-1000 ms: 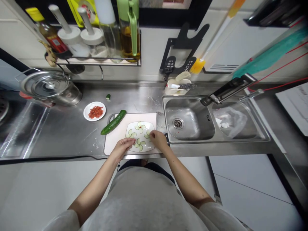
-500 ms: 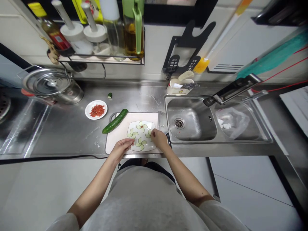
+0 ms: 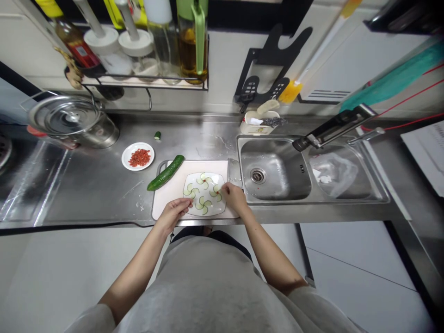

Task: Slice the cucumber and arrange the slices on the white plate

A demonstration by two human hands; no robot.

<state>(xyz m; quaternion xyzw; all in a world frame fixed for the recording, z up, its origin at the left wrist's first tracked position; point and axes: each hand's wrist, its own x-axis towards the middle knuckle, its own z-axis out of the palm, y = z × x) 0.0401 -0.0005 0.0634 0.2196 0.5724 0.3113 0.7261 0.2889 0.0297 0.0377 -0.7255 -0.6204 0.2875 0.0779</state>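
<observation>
A white, squarish plate [image 3: 214, 210] with a dark rim line lies on the pale cutting board [image 3: 166, 203]. Thin cucumber slices [image 3: 203, 206] are laid on it as several pinwheels, with small red pieces at some centres. At the plate's left edge, my left hand [image 3: 172, 215] is closed in a pinch; what it holds is too small to make out. My right hand [image 3: 236, 199] is also pinched, at the plate's right edge beside the right pinwheel; its fingertips' contents are hidden. A whole-looking cucumber [image 3: 165, 174] rests across the board's upper left corner.
Left of the board stands a small white plate [image 3: 125, 162] of red dried pieces [image 3: 139, 157], apparently goji berries. A cucumber end [image 3: 157, 135] lies behind it. A lidded steel pot [image 3: 99, 134] is farther left, a double sink [image 3: 277, 185] to the right, and a bottle rack [image 3: 145, 85] above.
My right hand has drawn back a little to the right from the right-hand pinwheel, where a red piece now shows. The left hand has barely moved. The whole view has shifted slightly.
</observation>
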